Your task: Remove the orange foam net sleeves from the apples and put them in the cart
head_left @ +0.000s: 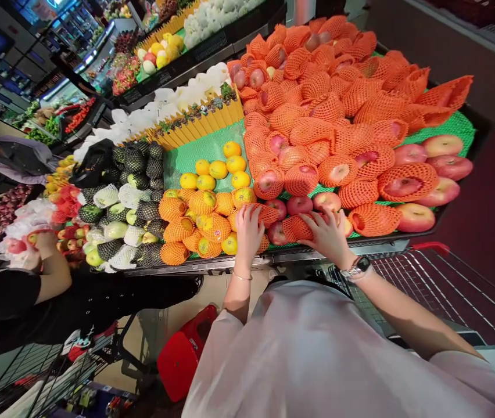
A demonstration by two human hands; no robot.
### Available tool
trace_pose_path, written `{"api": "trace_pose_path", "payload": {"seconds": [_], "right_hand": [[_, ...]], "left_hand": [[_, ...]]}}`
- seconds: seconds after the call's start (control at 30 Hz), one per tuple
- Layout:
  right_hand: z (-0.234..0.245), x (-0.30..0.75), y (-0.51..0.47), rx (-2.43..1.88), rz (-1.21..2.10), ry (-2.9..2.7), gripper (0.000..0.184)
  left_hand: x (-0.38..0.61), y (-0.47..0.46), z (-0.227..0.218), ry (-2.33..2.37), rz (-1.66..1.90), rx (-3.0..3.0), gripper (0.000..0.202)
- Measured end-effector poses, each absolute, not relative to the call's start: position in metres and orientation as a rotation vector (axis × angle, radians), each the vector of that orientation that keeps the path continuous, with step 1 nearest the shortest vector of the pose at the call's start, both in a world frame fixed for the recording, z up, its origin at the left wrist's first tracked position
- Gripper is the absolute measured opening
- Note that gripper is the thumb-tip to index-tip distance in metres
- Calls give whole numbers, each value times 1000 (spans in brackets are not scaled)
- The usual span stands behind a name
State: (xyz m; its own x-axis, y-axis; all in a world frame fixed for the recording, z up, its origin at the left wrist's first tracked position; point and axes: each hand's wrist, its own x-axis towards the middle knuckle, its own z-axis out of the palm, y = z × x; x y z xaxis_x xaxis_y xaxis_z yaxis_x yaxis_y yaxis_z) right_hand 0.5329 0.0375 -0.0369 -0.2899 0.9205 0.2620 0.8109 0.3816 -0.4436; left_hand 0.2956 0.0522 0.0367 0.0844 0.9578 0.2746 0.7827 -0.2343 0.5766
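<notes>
My left hand (250, 228) rests palm down where the oranges meet the apples, its fingers stretched over fruit in orange foam nets. Just right of its fingertips lies a netted apple (268, 214). My right hand (328, 235) is spread wide over the front row of apples, thumb and fingers apart, touching a netted apple (293, 228) on its left. A bare red apple (326, 201) sits just beyond its fingertips. Both hands appear to hold nothing, though the fruit directly under the palms is hidden. Oranges (218, 169), some netted, lie left of my left hand.
A wire shopping cart (408, 284) stands at my right. Left of me a person's hand (46, 242) reaches among bagged fruit, near pears and dark-netted fruit (136, 159). A red stool (180, 360) is on the floor, and another cart (16, 371) stands lower left.
</notes>
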Motion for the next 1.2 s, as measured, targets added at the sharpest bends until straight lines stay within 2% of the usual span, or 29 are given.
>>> {"api": "trace_pose_path", "payload": {"seconds": [0.07,0.13,0.2,0.27,0.33,0.4,0.5,0.6,0.83,1.1,1.2], "right_hand": [[-42,534,41,-1457,286,-2197,66],[-46,534,45,-1425,307,-2217,68],[-45,532,48,-1414,339,-2203,71],[-34,527,46,-1407,379,-2124,70],[-14,521,39,-1360,451,-1948,57],[11,512,28,-1249,541,-1739,41],[43,501,13,-1086,670,-1569,27],[55,493,5,-1040,781,-1574,20],[25,477,4,-1039,1201,-1256,27],[12,475,15,-1029,1210,-1139,33],[3,480,5,-1047,1172,-1187,26]], "left_hand": [[283,61,25,1816,776,2121,37],[275,64,17,1880,755,2099,24],[271,59,17,1900,907,2038,12],[270,46,24,1884,1179,1902,22],[272,28,33,1838,1385,1720,35],[277,11,40,1764,1408,1588,41],[287,-6,45,1595,1227,1625,37],[294,-15,44,1530,1110,1764,30],[299,-20,32,1683,1311,1916,29],[314,-24,25,1455,1373,2064,26],[321,-29,12,1486,1619,1888,18]]}}
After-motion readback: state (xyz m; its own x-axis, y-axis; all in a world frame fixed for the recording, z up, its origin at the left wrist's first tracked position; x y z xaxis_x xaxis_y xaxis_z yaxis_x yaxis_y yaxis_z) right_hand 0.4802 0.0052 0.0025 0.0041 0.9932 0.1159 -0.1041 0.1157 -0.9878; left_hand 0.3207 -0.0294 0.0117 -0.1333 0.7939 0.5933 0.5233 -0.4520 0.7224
